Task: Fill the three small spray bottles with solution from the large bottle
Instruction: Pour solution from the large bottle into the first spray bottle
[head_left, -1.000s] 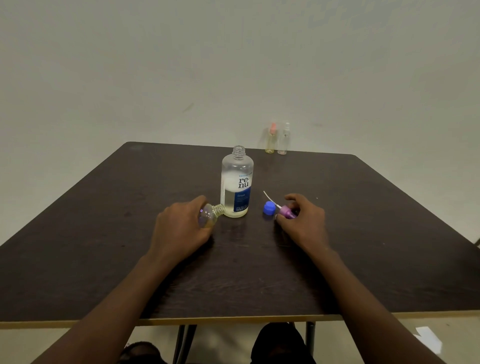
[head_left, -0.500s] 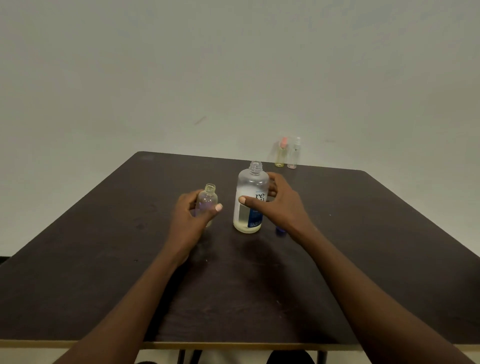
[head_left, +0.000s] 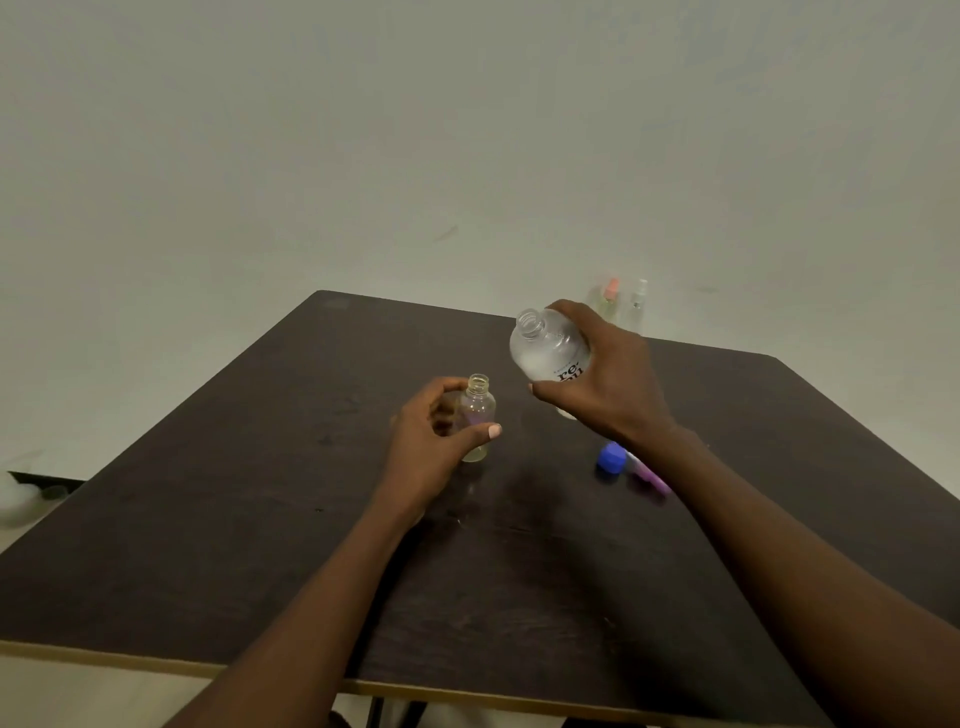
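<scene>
large bottle (head_left: 545, 348) x1: uncapped, neck tilted left, lifted off table (head_left: 260, 519) in right hand (head_left: 608, 384) grip | small bottles x3: open bottle (head_left: 479, 410) upright mid-table, left hand (head_left: 426, 447) curled round it; orange-topped bottle (head_left: 610, 301), clear-topped bottle (head_left: 638, 306) at far edge | blue cap (head_left: 611, 457) x1, purple spray head (head_left: 649, 475) x1, touching, rightward | broad tabletop from hands to near edge

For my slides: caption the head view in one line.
Right hand holds the uncapped large bottle tilted toward an open small bottle held upright by the left hand.
</scene>
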